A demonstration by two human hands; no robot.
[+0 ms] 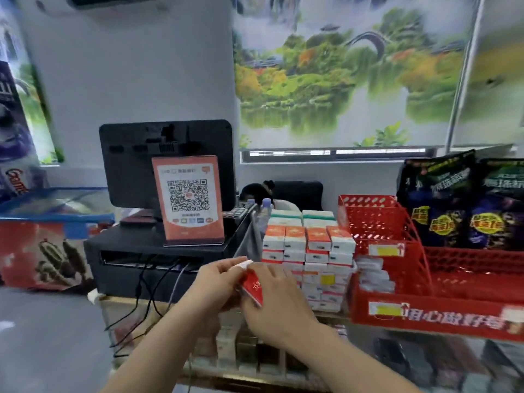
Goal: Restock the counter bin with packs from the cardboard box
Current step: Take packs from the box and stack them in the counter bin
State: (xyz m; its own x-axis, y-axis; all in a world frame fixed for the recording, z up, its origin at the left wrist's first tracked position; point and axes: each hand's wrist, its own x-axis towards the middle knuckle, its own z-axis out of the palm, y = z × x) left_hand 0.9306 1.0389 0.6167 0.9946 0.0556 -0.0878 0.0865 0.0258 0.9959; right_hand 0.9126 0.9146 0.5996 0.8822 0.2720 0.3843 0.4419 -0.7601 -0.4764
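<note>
Both hands meet over the counter's front edge around a red and white pack (252, 289). My left hand (215, 282) pinches its upper white end from the left. My right hand (276, 304) lies over its right side, fingers curled round it. Just behind them stands a stack of orange and white packs (309, 251), several layers high, with green and white packs on top at the back. To the right sits a red plastic counter bin (397, 310) holding a few small white packs (371, 275). No cardboard box is in view.
A black register screen (167, 163) with an orange QR sign (188, 199) stands at the left on a black cash drawer (147, 268), cables hanging down. Dark snack bags (459, 199) fill the red rack at the back right. A glass display counter (397, 358) lies below.
</note>
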